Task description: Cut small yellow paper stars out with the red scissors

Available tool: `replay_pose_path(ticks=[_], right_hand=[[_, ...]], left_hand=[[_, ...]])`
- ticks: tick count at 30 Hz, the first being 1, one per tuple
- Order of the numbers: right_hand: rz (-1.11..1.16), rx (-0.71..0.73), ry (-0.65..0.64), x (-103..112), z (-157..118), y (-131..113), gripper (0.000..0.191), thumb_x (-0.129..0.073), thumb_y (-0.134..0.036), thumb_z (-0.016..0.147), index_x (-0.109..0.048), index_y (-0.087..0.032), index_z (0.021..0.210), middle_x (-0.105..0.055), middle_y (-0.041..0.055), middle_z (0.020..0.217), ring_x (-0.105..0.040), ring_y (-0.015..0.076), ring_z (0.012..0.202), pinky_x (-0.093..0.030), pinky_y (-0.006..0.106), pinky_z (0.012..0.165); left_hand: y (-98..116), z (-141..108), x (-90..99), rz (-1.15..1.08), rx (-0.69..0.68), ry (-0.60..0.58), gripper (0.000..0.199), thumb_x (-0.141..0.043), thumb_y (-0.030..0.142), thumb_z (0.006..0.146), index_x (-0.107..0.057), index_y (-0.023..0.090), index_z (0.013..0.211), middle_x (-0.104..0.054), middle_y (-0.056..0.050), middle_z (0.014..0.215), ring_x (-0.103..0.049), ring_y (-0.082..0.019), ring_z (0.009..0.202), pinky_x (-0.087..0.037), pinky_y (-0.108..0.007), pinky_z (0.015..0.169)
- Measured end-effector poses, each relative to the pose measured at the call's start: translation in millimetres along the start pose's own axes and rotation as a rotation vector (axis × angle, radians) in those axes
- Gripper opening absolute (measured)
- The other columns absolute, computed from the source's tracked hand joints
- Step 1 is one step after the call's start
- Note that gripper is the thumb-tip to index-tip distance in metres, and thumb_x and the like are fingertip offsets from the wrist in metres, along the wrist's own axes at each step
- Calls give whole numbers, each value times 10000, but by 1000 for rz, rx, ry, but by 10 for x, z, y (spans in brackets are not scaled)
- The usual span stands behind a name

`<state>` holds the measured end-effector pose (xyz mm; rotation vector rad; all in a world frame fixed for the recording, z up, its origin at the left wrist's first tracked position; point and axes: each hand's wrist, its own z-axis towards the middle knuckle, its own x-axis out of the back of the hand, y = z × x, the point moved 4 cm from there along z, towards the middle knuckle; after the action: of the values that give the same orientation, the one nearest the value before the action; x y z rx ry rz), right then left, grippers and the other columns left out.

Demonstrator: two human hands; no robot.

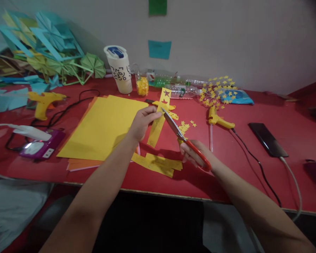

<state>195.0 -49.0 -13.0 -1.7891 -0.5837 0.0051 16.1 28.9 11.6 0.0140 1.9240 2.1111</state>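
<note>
My left hand (144,121) pinches a yellow paper strip (157,130) that stands nearly upright, with star-shaped holes near its top. In my right hand (193,153) are red-handled scissors (200,154), fingers wrapped round the handles. Their blades point up and left, the tips at the strip beside my left thumb; whether they touch the paper I cannot tell. Small cut yellow stars (184,127) lie just behind the scissors. More yellow strips (160,163) rest on the red table (144,184) in front of my hands.
Yellow sheets (102,126) lie at left, near a purple power box (43,144) and a yellow glue gun (43,102). A white tumbler (119,72) and plastic bottles (183,91) stand or lie behind. Rightward are another glue gun (221,122), a corded phone (267,138) and a star cluster (216,93).
</note>
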Motion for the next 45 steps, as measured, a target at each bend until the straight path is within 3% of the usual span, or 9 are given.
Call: replay_pose_path(ticks=[9, 14, 16, 17, 21, 24, 27, 34, 45], right_hand=[[-23, -14, -4, 7, -7, -42, 535, -558, -723, 675, -457, -201, 607, -426, -65, 409, -480, 82, 319, -291, 189, 268], [48, 12, 39, 23, 44, 18, 473, -530, -655, 758, -443, -212, 617, -348, -109, 337, -374, 58, 250, -456, 237, 391], [86, 26, 64, 34, 65, 38, 454, -524, -633, 777, -436, -217, 615, -332, -119, 311, -339, 53, 233, -509, 265, 465], [100, 26, 75, 37, 72, 44, 454, -524, -634, 774, -437, -219, 614, -335, -119, 306, -337, 55, 231, -518, 270, 478], [124, 39, 77, 24, 64, 17, 482, -518, -671, 749, -438, -218, 607, -336, -119, 296, -321, 56, 224, -517, 270, 470], [110, 66, 49, -2, 40, -11, 490, -520, -682, 743, -446, -216, 610, -343, -116, 304, -316, 52, 230, -524, 273, 487], [102, 82, 46, -18, 28, -4, 479, -524, -671, 748, -447, -217, 611, -347, -113, 317, -330, 53, 247, -524, 278, 505], [87, 62, 79, -59, 37, 22, 442, -549, -621, 739, -443, -214, 605, -357, -106, 343, -345, 58, 262, -437, 244, 405], [98, 22, 67, -122, 11, -14, 416, -612, -572, 711, -430, -215, 599, -363, -106, 350, -343, 59, 269, -396, 231, 385]], left_hand=[[39, 17, 53, 50, 5, -18, 241, -629, 247, 682, -448, 171, 543, -353, 50, 520, -322, -53, 465, -284, -219, 470], [182, -13, 91, 258, -266, 233, 70, -623, 194, 700, -569, 190, 746, -541, 20, 689, -474, -74, 613, -394, -210, 582], [239, -61, 64, 292, -330, 264, 46, -605, 202, 728, -562, 188, 737, -531, 25, 650, -468, -69, 589, -389, -202, 563], [237, -74, 26, 284, -295, 201, 71, -575, 230, 761, -560, 183, 709, -511, 31, 598, -445, -63, 536, -370, -200, 522], [33, -146, -253, 283, 100, -341, 321, -475, 406, 846, -587, 155, 679, -514, 20, 494, -376, -43, 386, -294, -204, 409], [-109, -182, -364, 220, 212, -436, 406, -390, 515, 875, -544, 169, 728, -512, 24, 491, -363, -39, 360, -295, -203, 394], [-172, -162, -380, 111, 184, -324, 384, -453, 571, 830, -463, 196, 750, -526, 37, 539, -389, -42, 383, -301, -196, 383], [-93, -115, -203, -6, -114, 120, 339, -531, 481, 821, -529, 176, 671, -441, 57, 474, -354, -31, 375, -269, -201, 372], [-60, -124, -91, -17, -157, 293, 354, -591, 377, 794, -473, 177, 528, -439, 56, 476, -357, -27, 388, -310, -193, 399]])
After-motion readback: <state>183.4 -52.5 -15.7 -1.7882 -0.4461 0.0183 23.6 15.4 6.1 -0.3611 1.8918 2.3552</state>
